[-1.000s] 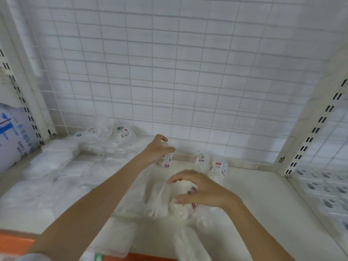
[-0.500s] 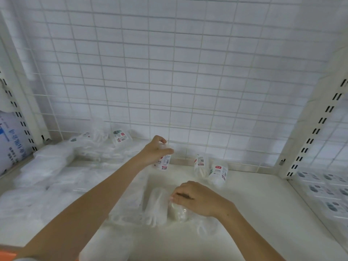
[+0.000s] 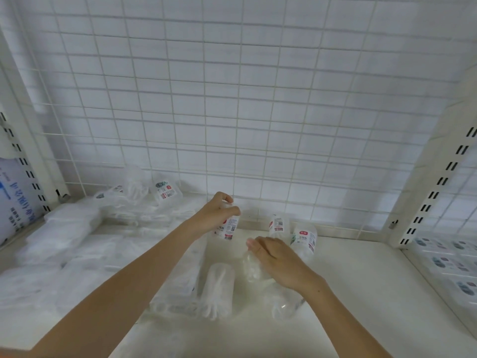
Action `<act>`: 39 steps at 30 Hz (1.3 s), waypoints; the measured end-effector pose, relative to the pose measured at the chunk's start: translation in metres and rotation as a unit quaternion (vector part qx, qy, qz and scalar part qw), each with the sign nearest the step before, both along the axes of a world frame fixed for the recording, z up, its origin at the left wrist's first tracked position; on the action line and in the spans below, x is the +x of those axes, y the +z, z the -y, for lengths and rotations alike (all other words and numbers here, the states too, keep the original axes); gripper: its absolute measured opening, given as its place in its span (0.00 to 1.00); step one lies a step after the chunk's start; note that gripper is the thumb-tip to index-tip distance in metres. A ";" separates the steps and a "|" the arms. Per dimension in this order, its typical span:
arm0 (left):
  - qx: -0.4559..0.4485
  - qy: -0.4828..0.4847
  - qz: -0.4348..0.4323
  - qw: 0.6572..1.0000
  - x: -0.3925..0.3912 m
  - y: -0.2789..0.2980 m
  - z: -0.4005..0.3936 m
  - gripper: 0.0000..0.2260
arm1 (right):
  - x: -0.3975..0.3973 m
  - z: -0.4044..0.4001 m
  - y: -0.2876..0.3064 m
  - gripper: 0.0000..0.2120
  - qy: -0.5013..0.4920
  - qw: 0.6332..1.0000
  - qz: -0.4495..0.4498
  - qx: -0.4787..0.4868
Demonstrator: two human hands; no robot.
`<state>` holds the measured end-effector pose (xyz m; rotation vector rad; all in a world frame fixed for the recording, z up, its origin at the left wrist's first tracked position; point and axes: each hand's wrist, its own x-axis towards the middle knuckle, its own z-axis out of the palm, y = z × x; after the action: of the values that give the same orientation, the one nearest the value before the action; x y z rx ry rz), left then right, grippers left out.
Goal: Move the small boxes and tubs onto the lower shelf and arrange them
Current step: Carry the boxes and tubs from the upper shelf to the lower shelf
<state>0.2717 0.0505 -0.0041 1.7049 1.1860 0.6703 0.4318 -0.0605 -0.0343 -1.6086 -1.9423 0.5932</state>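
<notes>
The left hand (image 3: 219, 213) is gripping a labelled tub (image 3: 228, 228); the right hand (image 3: 276, 262) is clutching a clear tub (image 3: 254, 270). Risk: either slick tub slipping, toppling the upright tubs (image 3: 303, 240) nearby.

Left hand (image 3: 219, 211) covers top of labelled tub (image 3: 228, 228); label print too small to read. Right hand (image 3: 277, 262) hides upper part of clear tub (image 3: 254, 270) beneath it. Clear packs (image 3: 64, 254) at frame left blurred, outlines unclear. Blue-printed bag (image 3: 13, 200) cut off by left edge. Boxes (image 3: 451, 264) at lower right blurred, cut by right edge.
</notes>
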 end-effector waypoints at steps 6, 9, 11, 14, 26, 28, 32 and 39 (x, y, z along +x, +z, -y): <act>-0.020 -0.004 0.032 0.999 0.000 0.003 0.005 0.11 | 0.009 -0.004 -0.002 0.30 0.015 0.992 -0.092 -0.087; -0.018 -0.009 0.042 0.999 -0.001 0.002 0.005 0.10 | 0.009 -0.006 0.000 0.29 -0.004 0.987 -0.150 -0.063; -0.014 -0.010 0.055 0.998 -0.001 0.003 0.005 0.11 | 0.009 -0.007 0.003 0.28 -0.024 0.977 -0.207 -0.046; -0.016 -0.002 0.086 0.996 -0.002 0.004 0.003 0.14 | 0.011 -0.008 0.008 0.28 -0.059 0.945 -0.319 -0.037; -0.125 -0.009 0.228 0.966 0.000 0.017 0.014 0.24 | 0.033 -0.016 0.027 0.28 -0.044 0.834 -0.540 -0.100; -0.140 -0.014 0.236 0.962 -0.001 0.017 0.017 0.19 | 0.032 -0.016 0.031 0.27 -0.058 0.834 -0.538 -0.111; -0.153 -0.018 0.260 0.953 -0.003 0.017 0.026 0.10 | 0.030 -0.020 0.035 0.18 -0.086 0.823 -0.542 -0.145; -0.066 -0.040 0.264 0.961 -0.011 0.017 0.051 0.14 | 0.028 -0.014 0.033 0.13 -0.088 0.885 -0.451 -0.081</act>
<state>0.2608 -0.0004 0.0127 1.3370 0.7606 0.9052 0.4594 -0.0468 -0.0011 -1.2243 -1.0599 1.1872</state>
